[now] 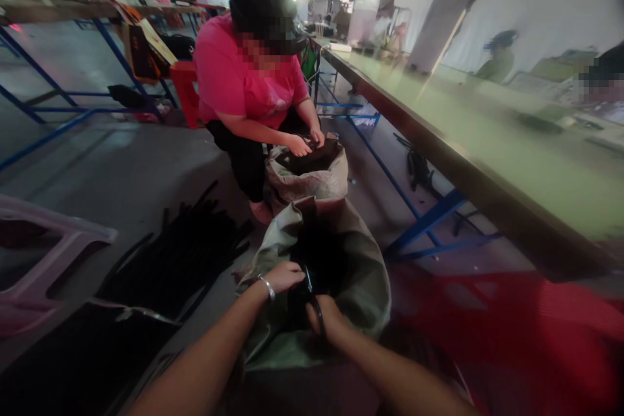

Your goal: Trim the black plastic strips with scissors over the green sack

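Two bare hands are shown at the mouth of an olive-green woven sack (363, 292) packed with dark black material (319, 253). A thin black strap (318, 315), its long axis running roughly away from the viewer, lies between the hands and nearer the right hand (325, 313), whose fingers are curled around it in an apparent grip. The left hand (284, 277), encircled at the wrist by a silver bracelet (266, 286), is half closed beside the strap's upper end; whether hold is taken cannot be told. Beyond, a beige woven sack (307, 175) is worked by a co-worker in a pink shirt (248, 78). Long black strips (180, 253) are heaped on the grey floor (121, 169).
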